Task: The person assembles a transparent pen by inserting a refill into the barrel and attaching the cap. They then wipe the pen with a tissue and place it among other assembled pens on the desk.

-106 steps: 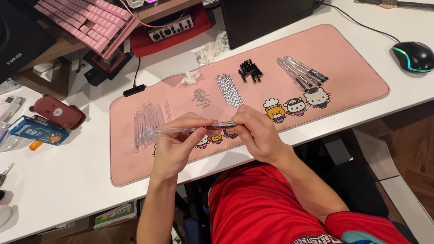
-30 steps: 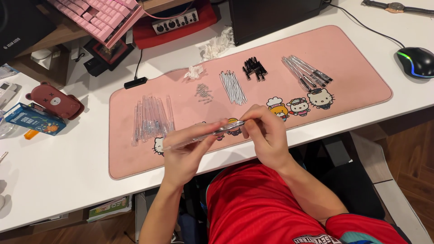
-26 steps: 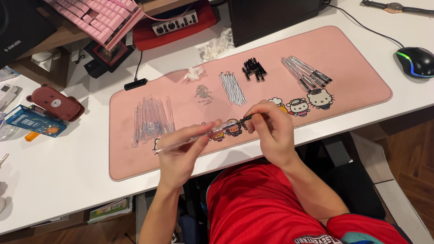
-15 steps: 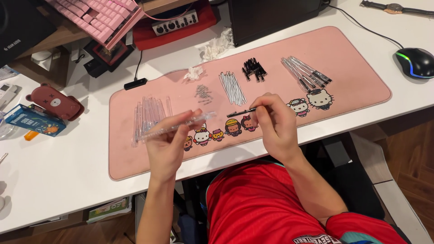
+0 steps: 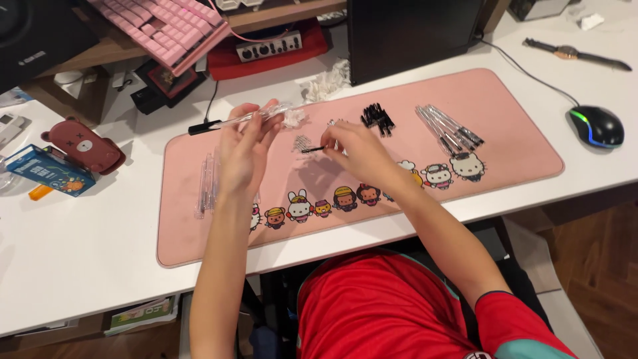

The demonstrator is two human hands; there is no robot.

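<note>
Fingers of the left hand [image 5: 244, 149] pinch a clear plastic pen barrel [image 5: 256, 117]; right hand [image 5: 355, 147] fingers grip a thin black-tipped refill [image 5: 314, 149].

White desk [image 5: 80, 266] carries it all. Lying on it: a long pink desk mat [image 5: 518, 126] w/ a row of cartoon animal figures printed along its near edge, covering the middle; black mouse [image 5: 596, 125] w/ a lit rim, right of the mat, its cable running back; wristwatch [image 5: 575, 54] far right rear; crumpled white paper [image 5: 328, 81] just behind the mat's rear edge; black box [image 5: 412, 36] standing at the back; red audio unit [image 5: 269, 52] w/ knobs left of it. Left side: brown bear-shaped case [image 5: 85, 145], blue carton [image 5: 48, 170] touching it, small orange bit [image 5: 40, 193] beside the carton
</note>
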